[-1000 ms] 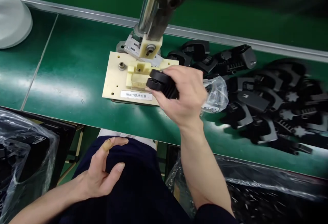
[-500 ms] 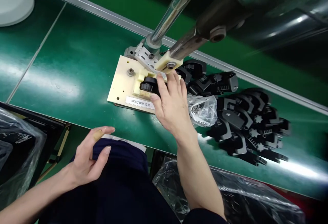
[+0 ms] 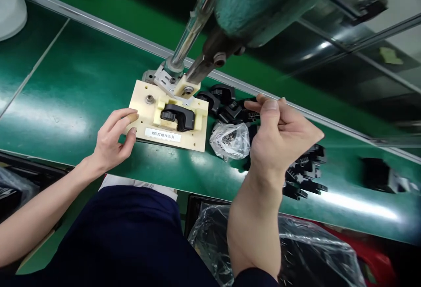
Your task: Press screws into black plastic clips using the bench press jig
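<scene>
A cream jig plate [image 3: 144, 105] with a white label lies on the green belt [image 3: 66, 103]. A black plastic part [image 3: 177, 116] sits seated in the jig's block. My left hand [image 3: 113, 138] rests at the jig's left edge, fingers curled loosely and apart, touching the plate. My right hand [image 3: 283, 136] is raised to the right of the jig, thumb and fingers pinched together; anything between them is too small to see. A clear bag of small screws [image 3: 230, 140] lies between the jig and my right hand.
A press machine's green body [image 3: 263, 2] and steel column [image 3: 190, 28] hang over the jig. A pile of black parts [image 3: 230, 103] spreads right of the jig, partly behind my right hand. Plastic-lined bins [image 3: 296, 256] sit below the belt's near edge. A white object [image 3: 9, 6] is far left.
My right hand set the black part into the jig, let go and lifted away to the right, now pinched. My left hand rose from my lap to the jig's left edge.
</scene>
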Tool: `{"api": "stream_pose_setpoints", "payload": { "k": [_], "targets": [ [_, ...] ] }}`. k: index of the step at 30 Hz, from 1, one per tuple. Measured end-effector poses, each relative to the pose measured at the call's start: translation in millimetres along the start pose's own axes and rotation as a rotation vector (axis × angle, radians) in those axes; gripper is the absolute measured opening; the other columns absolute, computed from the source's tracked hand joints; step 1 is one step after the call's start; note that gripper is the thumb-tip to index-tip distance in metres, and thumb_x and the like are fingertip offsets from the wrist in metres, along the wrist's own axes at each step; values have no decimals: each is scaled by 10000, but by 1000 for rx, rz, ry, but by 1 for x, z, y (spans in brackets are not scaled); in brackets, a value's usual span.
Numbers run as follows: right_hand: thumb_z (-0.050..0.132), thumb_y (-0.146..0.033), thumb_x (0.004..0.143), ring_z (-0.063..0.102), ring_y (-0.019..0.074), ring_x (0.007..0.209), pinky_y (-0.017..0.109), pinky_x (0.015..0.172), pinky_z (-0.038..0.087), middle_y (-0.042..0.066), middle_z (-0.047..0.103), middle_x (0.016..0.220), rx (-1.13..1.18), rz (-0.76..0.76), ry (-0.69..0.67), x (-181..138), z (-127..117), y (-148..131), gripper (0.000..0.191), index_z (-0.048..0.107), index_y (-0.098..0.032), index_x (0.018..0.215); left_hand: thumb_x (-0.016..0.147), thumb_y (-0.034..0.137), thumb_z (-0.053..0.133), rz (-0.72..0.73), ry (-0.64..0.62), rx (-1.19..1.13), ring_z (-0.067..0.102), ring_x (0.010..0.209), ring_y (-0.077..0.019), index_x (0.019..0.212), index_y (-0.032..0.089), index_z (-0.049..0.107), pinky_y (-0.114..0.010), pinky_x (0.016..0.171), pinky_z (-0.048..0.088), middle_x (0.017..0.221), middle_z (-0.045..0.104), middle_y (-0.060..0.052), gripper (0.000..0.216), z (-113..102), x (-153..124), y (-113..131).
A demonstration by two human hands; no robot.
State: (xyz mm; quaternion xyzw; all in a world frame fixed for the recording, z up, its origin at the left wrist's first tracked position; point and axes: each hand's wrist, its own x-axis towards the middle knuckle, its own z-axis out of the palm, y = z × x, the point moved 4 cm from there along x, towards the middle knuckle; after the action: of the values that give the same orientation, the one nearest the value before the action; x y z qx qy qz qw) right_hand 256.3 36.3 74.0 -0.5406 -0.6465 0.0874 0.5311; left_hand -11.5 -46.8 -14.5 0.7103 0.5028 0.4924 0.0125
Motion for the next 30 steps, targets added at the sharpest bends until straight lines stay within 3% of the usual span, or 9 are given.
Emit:
{"api": "stream_pose_setpoints", "payload": {
  "k": [2, 5, 7, 9, 15, 18, 22, 27, 30],
  "targets": [
    [579, -284, 895, 711, 211, 831, 441, 931, 542, 38, 729, 802, -75, 76, -101, 2, -7, 10, 187, 735, -202, 832, 842, 76, 516, 31, -7, 36, 656, 968, -237, 1066, 145, 588, -376, 807, 574, 1055, 664, -133, 246, 7, -4, -7],
    [560, -315, 863, 690, 223, 761, 366, 750, 555, 61, 717, 763, -387, 228, -429, -5, -12, 34, 222, 738, -181, 860, 830, 76, 519, 67, -3, 50, 650, 955, -254, 997, 139, 597, -394, 805, 561, 1032, 670, -144, 195, 12, -10, -14],
    [553, -290, 835, 679, 251, 773, 371, 732, 531, 80, 714, 760, -645, 312, -620, -14, -14, 53, 221, 741, -177, 858, 825, 82, 529, 56, -3, 23, 647, 943, -249, 985, 146, 600, -392, 804, 556, 1031, 671, -139, 186, 13, -12, -17],
    [539, -243, 809, 674, 276, 813, 382, 746, 512, 94, 718, 794, -788, 351, -695, -21, -16, 66, 211, 733, -182, 866, 826, 89, 530, 44, -2, 1, 645, 936, -244, 980, 154, 602, -389, 799, 554, 1034, 671, -131, 182, 12, -11, -18],
    [574, -170, 691, 651, 239, 746, 316, 688, 467, 60, 693, 789, -781, 339, -722, -29, -15, 78, 162, 639, -193, 837, 834, 80, 525, 7, 8, -37, 628, 973, -243, 973, 151, 603, -399, 831, 544, 1056, 663, -134, 176, 13, -10, -16],
    [599, -150, 623, 585, 210, 599, 303, 594, 410, 24, 628, 634, -735, 333, -703, -26, -14, 84, 90, 565, -212, 678, 853, 83, 504, 17, -1, -4, 625, 976, -228, 974, 145, 595, -391, 848, 552, 1052, 660, -135, 164, 14, -9, -15],
    [616, -110, 569, 458, 187, 444, 317, 504, 329, -5, 496, 434, -662, 337, -658, -20, -8, 95, 209, 464, -243, 513, 874, 99, 466, 28, -6, 52, 629, 983, -216, 961, 153, 591, -386, 855, 559, 1061, 663, -128, 162, 16, -7, -17],
    [645, -245, 600, 496, 172, 457, 311, 495, 376, -6, 573, 508, -279, 257, -345, -20, -21, 91, 56, 593, -243, 623, 873, 111, 481, 11, -14, 25, 636, 996, -220, 1002, 144, 605, -387, 858, 560, 1068, 670, -132, 181, 13, -7, -16],
    [612, -333, 669, 592, 171, 546, 302, 553, 479, 29, 651, 629, -211, 302, -234, -28, -37, 90, 173, 670, -184, 737, 862, 122, 528, -32, -10, -31, 637, 1011, -239, 1065, 147, 621, -397, 847, 556, 1081, 673, -131, 225, 8, -12, -15]
  ]
}}
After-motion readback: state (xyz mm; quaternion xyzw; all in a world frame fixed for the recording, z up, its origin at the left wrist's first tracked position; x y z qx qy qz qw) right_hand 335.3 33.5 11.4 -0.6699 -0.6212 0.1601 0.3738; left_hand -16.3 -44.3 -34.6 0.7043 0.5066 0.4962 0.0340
